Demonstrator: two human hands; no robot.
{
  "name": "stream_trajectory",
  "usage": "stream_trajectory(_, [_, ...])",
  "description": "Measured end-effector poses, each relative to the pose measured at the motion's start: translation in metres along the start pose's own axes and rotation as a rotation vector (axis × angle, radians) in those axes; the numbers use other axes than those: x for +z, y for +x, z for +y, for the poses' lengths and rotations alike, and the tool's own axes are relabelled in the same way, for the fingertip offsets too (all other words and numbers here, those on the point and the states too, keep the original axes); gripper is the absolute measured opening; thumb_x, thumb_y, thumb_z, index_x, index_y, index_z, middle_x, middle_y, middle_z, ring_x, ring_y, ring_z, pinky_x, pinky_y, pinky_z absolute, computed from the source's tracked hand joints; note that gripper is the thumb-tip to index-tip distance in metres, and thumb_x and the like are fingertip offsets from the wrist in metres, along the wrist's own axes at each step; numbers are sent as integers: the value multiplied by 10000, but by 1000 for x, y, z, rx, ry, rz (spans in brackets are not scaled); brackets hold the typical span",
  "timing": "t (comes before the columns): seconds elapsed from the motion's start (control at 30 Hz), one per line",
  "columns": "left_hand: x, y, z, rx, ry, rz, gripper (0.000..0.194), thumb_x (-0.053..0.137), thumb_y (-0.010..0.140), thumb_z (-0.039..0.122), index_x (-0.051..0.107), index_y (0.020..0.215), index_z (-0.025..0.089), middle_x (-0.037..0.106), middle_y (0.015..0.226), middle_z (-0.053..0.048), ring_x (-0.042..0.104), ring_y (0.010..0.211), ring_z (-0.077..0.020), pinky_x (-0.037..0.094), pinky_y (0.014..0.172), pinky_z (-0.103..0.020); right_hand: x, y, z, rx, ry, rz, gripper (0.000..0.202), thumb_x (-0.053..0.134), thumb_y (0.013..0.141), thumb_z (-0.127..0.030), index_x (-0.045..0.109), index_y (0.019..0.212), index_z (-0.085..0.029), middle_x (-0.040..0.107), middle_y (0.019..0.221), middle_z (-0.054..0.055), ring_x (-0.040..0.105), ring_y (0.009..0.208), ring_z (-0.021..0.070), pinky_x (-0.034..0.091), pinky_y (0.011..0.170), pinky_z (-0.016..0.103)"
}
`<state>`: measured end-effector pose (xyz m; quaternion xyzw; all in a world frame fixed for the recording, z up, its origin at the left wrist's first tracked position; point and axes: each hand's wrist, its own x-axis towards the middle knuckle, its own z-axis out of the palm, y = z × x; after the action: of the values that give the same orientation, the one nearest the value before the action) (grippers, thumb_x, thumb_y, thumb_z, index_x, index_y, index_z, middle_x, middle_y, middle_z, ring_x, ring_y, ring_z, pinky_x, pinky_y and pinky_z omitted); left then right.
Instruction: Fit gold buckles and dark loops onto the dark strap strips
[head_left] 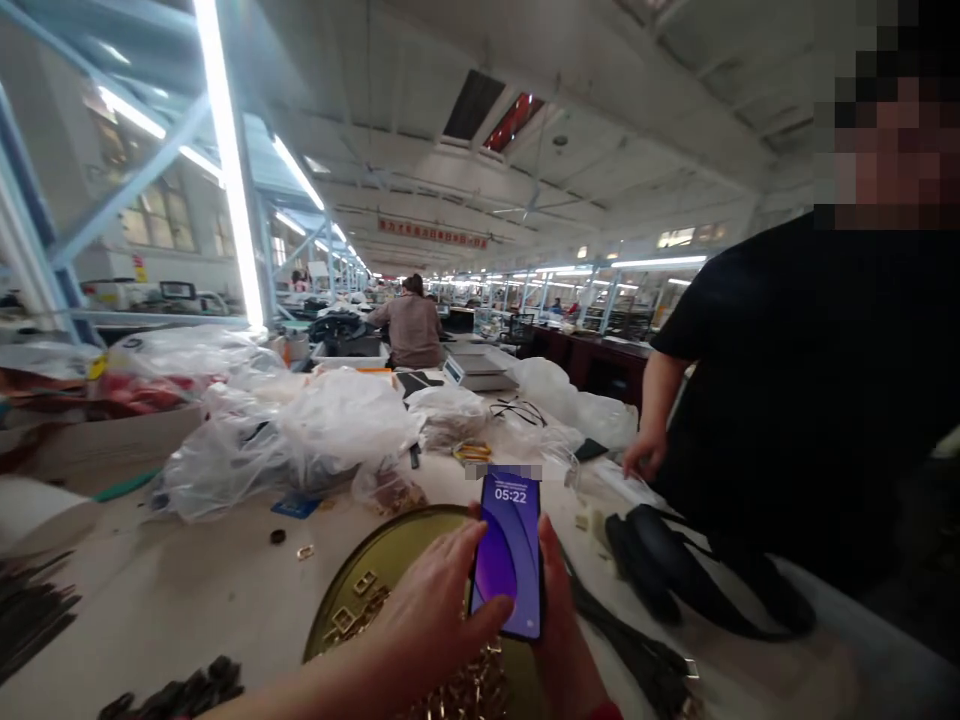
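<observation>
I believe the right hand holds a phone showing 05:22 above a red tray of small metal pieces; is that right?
Not quite: the tray is olive-yellow, not red, as the head view shows; the right hand does hold the phone above its metal pieces.

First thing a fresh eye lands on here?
The lit phone, reading 05:22, in the right hand with the left hand against it, above a round tray of metal buckles. Then the glaring tube light at upper left, and the person in black filling the right side.
</observation>
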<state>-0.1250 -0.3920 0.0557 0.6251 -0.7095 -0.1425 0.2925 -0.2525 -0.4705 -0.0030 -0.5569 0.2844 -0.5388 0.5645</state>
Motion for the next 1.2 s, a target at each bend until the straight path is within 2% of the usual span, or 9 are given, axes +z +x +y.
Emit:
stream_trajectory(0.07, [1,11,5,156,134,9,381,523,781,400,528,1121,230,408,1375,-33,336,1276,-235,297,1064,-393,-12,11,6,141,250,-114,739,227,773,-720,604,1120,-188,644,1082,105,621,929,261,504,775,415])
stream_trajectory(0.13, [6,22,7,288,265,-4,237,511,798,386,581,961,229,392,1389,-13,294,1302,-230,275,1073,-401,-21,18,17,232,451,-162,754,213,778,-718,615,1092,-162,620,1126,117,597,986,267,491,798,418])
stream_trajectory(0.23, [21,40,5,431,394,-24,199,522,801,382,581,892,215,425,1369,-34,301,1299,-240,259,1073,-427,-35,23,32,293,653,-182,759,247,757,-740,604,1102,-166,606,1146,117,566,1040,265,474,825,416])
stream_trajectory(0.37, [42,59,6,548,405,39,200,537,793,364,568,872,183,469,1330,-85,350,1269,-272,295,1045,-473,-50,30,38,321,827,-232,725,371,712,-751,593,1115,-190,620,1119,91,558,1037,247,450,878,404])
stream_trajectory(0.53, [56,74,19,575,426,44,174,530,801,346,554,860,185,480,1320,-82,360,1264,-269,310,1042,-468,-61,37,36,285,917,-238,623,481,691,-710,641,1018,-204,664,1016,62,556,1036,246,436,909,399])
stream_trajectory(0.67, [62,81,25,578,445,45,202,534,793,358,546,891,182,456,1339,-88,338,1277,-272,309,1044,-468,-66,38,37,270,966,-295,614,460,721,-693,610,1084,-221,643,1066,55,534,1076,242,436,912,408])
stream_trajectory(0.83, [66,83,27,556,464,67,196,528,801,358,545,869,175,446,1344,-107,328,1284,-270,292,1051,-473,-69,39,42,250,1006,-319,639,389,763,-689,575,1142,-209,620,1113,69,497,1128,234,425,929,409])
stream_trajectory(1.03, [71,85,32,533,477,67,264,587,749,385,545,903,175,460,1328,-127,315,1290,-294,283,1049,-497,-73,41,46,269,960,-268,640,493,706,-687,600,1108,-200,643,1065,67,505,1123,243,413,947,416])
stream_trajectory(1.2, [70,85,35,532,473,64,271,563,765,413,543,892,175,455,1333,-127,307,1295,-291,276,1053,-493,-77,42,50,246,993,-296,641,441,747,-677,585,1139,-190,637,1088,79,521,1103,251,407,944,436])
